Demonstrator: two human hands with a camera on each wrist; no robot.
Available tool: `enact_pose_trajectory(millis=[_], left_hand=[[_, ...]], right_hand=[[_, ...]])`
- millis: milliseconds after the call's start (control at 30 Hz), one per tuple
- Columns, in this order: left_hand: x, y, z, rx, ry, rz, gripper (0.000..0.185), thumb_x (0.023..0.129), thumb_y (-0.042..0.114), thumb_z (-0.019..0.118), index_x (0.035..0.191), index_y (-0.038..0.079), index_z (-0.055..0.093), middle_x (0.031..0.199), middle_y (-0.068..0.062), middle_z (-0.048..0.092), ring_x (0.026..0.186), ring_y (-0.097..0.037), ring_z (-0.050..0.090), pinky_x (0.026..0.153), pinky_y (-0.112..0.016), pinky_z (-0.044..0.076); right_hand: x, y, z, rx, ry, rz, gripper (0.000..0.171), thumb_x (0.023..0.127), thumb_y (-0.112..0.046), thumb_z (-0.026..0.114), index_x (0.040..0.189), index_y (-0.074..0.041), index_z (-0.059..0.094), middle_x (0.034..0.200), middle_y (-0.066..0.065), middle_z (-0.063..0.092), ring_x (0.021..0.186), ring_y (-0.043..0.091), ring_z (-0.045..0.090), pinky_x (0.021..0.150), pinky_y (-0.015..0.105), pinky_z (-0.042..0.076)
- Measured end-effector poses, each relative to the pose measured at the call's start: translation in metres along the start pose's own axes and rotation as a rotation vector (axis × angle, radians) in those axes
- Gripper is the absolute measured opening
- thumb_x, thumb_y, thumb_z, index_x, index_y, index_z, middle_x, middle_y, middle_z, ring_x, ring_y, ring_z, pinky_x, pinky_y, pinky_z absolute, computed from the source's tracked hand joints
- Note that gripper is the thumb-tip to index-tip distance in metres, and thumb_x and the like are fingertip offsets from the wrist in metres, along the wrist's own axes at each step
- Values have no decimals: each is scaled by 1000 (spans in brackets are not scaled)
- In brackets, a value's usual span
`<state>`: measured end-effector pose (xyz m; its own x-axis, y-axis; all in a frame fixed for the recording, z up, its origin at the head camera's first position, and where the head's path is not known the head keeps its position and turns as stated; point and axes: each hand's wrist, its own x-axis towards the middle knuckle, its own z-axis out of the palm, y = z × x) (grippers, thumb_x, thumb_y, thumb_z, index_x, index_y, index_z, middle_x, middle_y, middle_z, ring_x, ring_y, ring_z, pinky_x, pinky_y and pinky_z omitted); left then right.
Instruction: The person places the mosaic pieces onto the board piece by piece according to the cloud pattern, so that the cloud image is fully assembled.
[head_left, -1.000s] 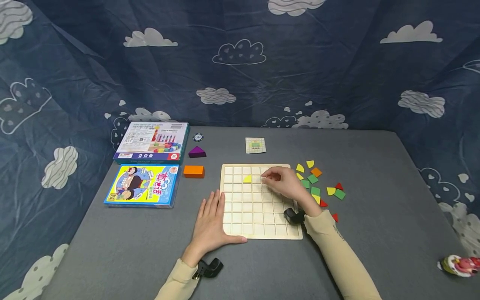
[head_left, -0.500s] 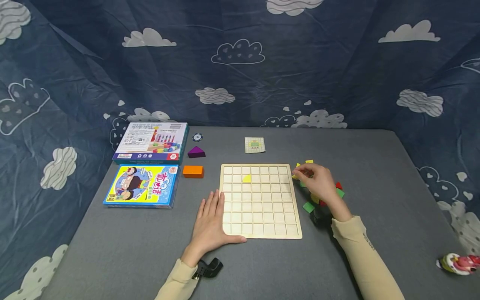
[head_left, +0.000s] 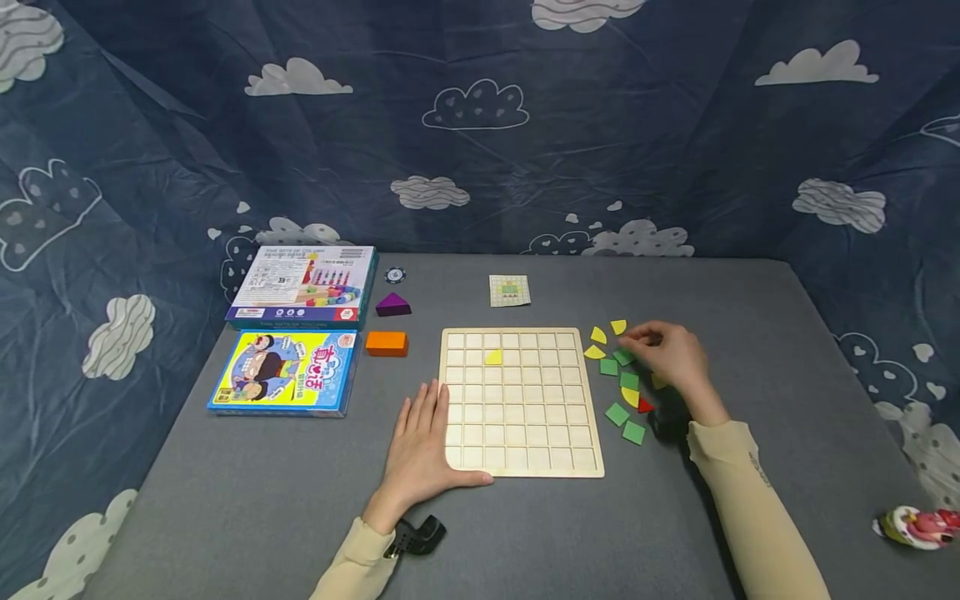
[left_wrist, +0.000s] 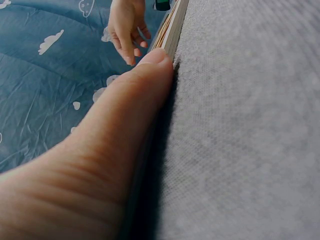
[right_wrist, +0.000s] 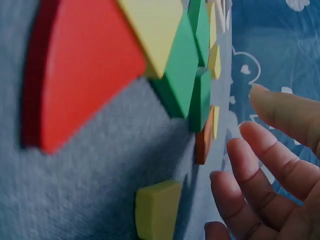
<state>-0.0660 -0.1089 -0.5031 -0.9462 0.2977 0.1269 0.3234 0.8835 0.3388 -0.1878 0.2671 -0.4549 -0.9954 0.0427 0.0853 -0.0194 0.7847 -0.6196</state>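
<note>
Hands first: the left hand (head_left: 422, 446) lies flat, fingers straight, against the near-left corner of the grid board (head_left: 521, 402), steadying it; the right hand (head_left: 670, 353) hovers right of the board over the loose tiles (head_left: 624, 379), fingers relaxed and grasping nothing, its fingertips close to a green tile (head_left: 622, 357). To do this well, I judge the left palm should stay pressed to the board's edge while the right pinches a single tile cleanly by its sides without scattering its neighbours. Left of the board lie two boxes (head_left: 288, 372), one purple block (head_left: 393, 305) and one orange block (head_left: 387, 342); on the board sits one yellow tile (head_left: 492, 357); behind it one pattern card (head_left: 510, 290); right of it I count about ten tiles, some hidden by the hand.
</note>
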Motion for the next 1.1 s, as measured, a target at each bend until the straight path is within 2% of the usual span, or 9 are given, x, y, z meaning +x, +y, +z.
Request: enact_pose_trajectory(millis=[333, 600, 800, 1100], left_hand=[[0, 0, -1, 9, -16, -9, 137, 55, 84, 63, 150, -2, 13, 156, -19, 11, 143, -30, 7, 113, -45, 2], [0, -1, -1, -16, -13, -8, 136, 56, 83, 63, 150, -1, 14, 156, -19, 12, 143, -30, 6, 113, -45, 2], [0, -1, -1, -11, 2, 5, 136, 56, 83, 63, 150, -3, 15, 155, -20, 14, 142, -32, 9, 113, -47, 4], [0, -1, -1, -8, -32, -16, 137, 56, 84, 63, 151, 0, 11, 156, -18, 10, 143, -29, 4, 113, -44, 0]], right_hand=[[10, 2, -2, -106, -107, 148, 41, 84, -38, 71, 102, -2, 69, 84, 10, 63, 68, 23, 53, 54, 33, 37], [16, 1, -2, -139, -180, 195, 43, 83, -41, 70, 102, -3, 66, 87, 11, 60, 70, 24, 52, 56, 35, 38], [21, -2, -3, -129, -210, 219, 43, 82, -41, 71, 100, -3, 65, 86, 11, 59, 69, 24, 51, 56, 35, 38], [28, -2, 1, -57, -246, 228, 38, 84, -35, 71, 100, -2, 62, 88, 11, 59, 71, 25, 51, 58, 35, 40]])
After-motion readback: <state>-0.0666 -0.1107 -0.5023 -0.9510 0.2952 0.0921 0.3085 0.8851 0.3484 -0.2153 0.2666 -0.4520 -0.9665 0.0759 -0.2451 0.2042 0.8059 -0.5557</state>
